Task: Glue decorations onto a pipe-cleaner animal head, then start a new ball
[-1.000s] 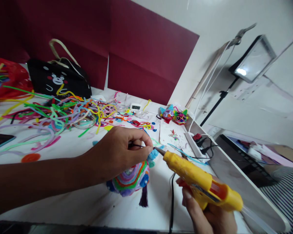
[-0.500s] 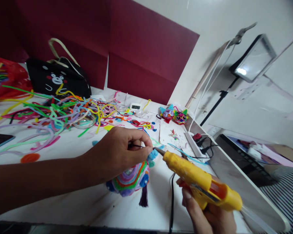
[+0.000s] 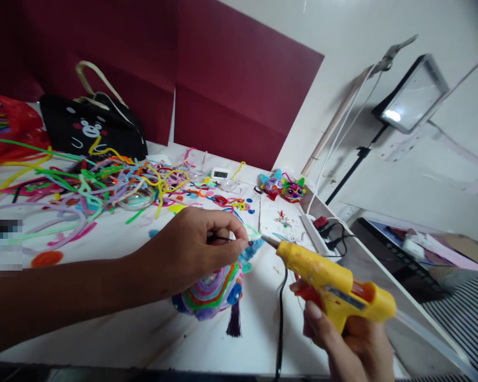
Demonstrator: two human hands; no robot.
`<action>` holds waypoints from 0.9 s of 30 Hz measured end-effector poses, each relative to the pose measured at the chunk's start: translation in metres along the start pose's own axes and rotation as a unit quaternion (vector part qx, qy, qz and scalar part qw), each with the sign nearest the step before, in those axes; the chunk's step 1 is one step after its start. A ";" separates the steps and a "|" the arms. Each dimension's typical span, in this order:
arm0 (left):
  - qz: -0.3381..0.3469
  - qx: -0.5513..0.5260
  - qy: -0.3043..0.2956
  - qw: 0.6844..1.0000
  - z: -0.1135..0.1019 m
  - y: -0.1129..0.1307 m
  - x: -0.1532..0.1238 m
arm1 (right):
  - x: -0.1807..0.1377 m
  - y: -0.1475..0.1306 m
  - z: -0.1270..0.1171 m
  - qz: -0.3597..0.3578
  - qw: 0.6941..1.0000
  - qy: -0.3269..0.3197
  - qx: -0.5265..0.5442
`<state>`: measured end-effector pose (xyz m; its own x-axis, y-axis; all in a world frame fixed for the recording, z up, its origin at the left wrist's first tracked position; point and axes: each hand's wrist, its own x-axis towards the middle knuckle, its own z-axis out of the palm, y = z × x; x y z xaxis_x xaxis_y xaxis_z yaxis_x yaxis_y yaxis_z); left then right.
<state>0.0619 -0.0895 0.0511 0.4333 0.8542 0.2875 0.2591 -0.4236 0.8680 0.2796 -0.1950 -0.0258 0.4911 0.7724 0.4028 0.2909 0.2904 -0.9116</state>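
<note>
My left hand [image 3: 207, 244] pinches a thin dark cord [image 3: 220, 239] whose small tip pokes out past the thumb and forefinger. Behind and below that hand rests a rounded ornament [image 3: 213, 292] of coloured pipe cleaners in stripes, with blue discs on it and a dark purple tassel [image 3: 234, 322] hanging from its side. Part of the ornament is hidden by my hand. My right hand [image 3: 346, 339] grips a yellow hot glue gun [image 3: 322, 273], fingers at its red trigger. The gun's metal nozzle [image 3: 270, 242] points left, a short gap from the cord's tip.
A tangle of pipe cleaners [image 3: 99, 183] spreads over the left side, before a black bag [image 3: 91, 127]. Two finished-looking ornaments [image 3: 282, 185] sit at the back right. A power strip [image 3: 318, 236] lies along the right ledge; a black cable [image 3: 281, 323] runs to the front edge.
The glue gun has drawn back slightly to the right, its nozzle now apart from the cord's tip. My left hand has stayed nearly still, still pinching the cord.
</note>
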 end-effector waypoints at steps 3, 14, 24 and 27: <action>-0.010 -0.004 0.000 1.000 -0.001 0.000 0.000 | 0.012 -0.006 -0.010 0.079 0.997 -0.022 -0.009; -0.047 -0.109 -0.003 0.993 -0.010 -0.003 -0.002 | 0.053 0.052 -0.033 0.196 0.960 -0.186 -0.077; -0.092 -0.165 0.002 0.982 -0.006 0.006 -0.004 | 0.074 0.063 -0.046 -0.065 0.844 -0.171 -0.504; -0.094 -0.185 -0.009 0.978 -0.003 0.011 -0.006 | 0.064 0.036 -0.028 -0.158 0.882 -0.119 -0.428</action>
<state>0.0598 -0.0984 0.0606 0.4240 0.8995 0.1052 0.0058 -0.1188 0.9929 0.3445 -0.1513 -0.0308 0.1182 0.8557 0.5038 0.9454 0.0581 -0.3206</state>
